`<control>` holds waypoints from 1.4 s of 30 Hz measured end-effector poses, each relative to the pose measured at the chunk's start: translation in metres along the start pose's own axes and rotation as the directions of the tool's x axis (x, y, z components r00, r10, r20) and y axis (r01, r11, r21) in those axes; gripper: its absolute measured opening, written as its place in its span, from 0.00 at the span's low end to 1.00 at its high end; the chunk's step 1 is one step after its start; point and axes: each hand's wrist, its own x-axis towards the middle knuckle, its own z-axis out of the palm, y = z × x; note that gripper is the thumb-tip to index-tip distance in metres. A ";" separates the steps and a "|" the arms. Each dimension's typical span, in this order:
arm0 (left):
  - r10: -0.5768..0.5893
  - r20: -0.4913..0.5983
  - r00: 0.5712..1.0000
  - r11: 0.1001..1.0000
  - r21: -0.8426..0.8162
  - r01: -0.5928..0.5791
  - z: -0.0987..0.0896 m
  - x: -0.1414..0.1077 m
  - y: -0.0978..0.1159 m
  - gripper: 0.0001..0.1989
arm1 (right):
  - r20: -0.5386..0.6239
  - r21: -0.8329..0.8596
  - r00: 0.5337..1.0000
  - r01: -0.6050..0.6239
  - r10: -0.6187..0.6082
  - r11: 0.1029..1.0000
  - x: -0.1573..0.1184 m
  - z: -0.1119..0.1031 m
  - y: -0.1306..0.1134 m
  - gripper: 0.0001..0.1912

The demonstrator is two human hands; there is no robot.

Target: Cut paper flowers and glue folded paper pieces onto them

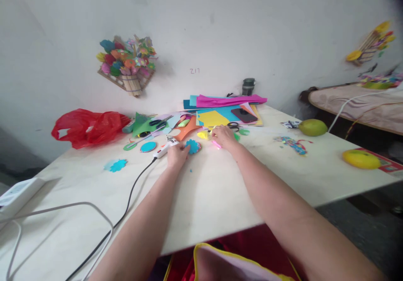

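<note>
My left hand (178, 154) rests on the table with its fingers closed at the left edge of a blue scalloped paper flower (193, 146). Right behind that hand lies a white glue gun (163, 148) with a black cord. My right hand (224, 136) is bent down over the table, fingers drawn together; what is between them, if anything, is hidden. Beside its fingertips are a crumpled yellow piece (203, 135) and a bright pink strip (216, 144). Black-handled scissors (233, 126) lie just beyond it. To the left are a blue paper disc (147, 147) and another blue flower (118, 165).
Coloured sheets (212, 118), a phone (244, 115) and a dark cup (248, 86) stand toward the wall. A red plastic bag (90, 127) is at the back left, a white power strip (20, 193) nearer. Yellow-green fruit (312, 127) and a beaded piece (292, 144) lie right.
</note>
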 end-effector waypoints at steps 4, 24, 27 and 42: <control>-0.001 -0.015 1.000 0.998 0.058 0.002 0.000 -0.002 0.003 0.17 | -0.035 0.034 0.999 -0.006 0.007 0.999 0.002 0.005 0.002 0.11; -0.058 -0.146 0.988 0.997 0.050 0.066 0.005 -0.004 0.004 0.09 | -0.091 0.147 0.996 0.036 -0.022 0.989 0.007 0.017 0.010 0.10; -0.052 -0.153 0.987 0.993 0.097 0.067 0.006 -0.004 0.004 0.08 | -0.185 0.239 0.978 -0.046 0.092 0.970 0.007 0.018 0.022 0.16; 0.016 -0.211 0.977 0.981 -0.187 -0.057 0.005 0.003 0.009 0.07 | -0.094 0.125 0.995 -0.029 0.041 0.992 0.004 0.015 0.007 0.18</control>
